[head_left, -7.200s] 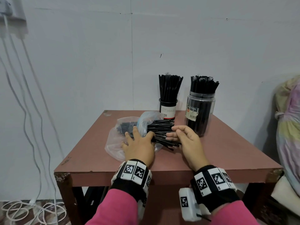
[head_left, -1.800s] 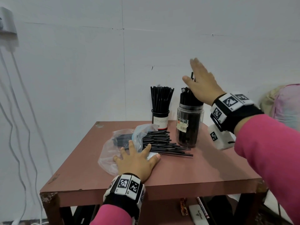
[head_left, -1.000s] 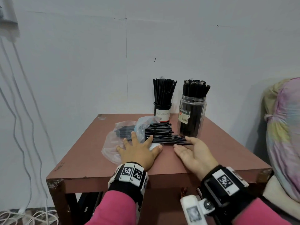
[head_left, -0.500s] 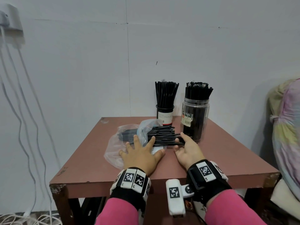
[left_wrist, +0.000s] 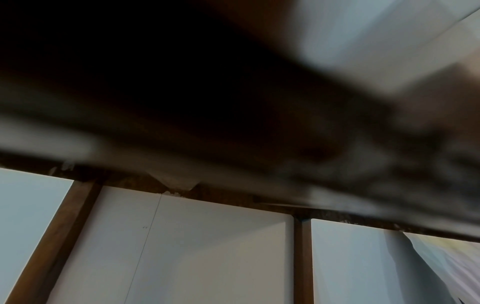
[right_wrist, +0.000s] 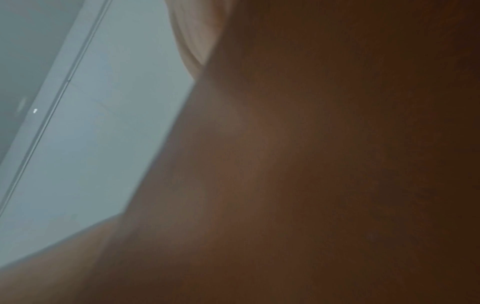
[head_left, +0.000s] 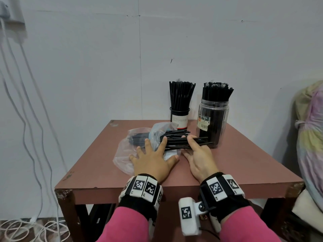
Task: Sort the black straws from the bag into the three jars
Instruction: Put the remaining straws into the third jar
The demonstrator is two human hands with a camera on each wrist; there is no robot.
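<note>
In the head view a clear plastic bag (head_left: 135, 145) lies on the brown table (head_left: 244, 163), and black straws (head_left: 176, 139) stick out of its mouth to the right. My left hand (head_left: 153, 155) lies flat with spread fingers on the bag and presses it down. My right hand (head_left: 187, 145) grips a bunch of the loose straws, fingers over them and thumb at their near side. Behind stand a small black jar (head_left: 180, 117) and a clear jar (head_left: 214, 123), both full of upright straws. Both wrist views are dark and blurred.
A pastel cloth bundle (head_left: 311, 137) sits just off the table's right edge. White cables (head_left: 26, 119) hang down the wall at the left and coil on the floor. The white wall stands directly behind the jars.
My right hand came down from the clear jar to the table, then slid forward onto the loose straws and closed on them. My left hand has stayed flat on the bag.
</note>
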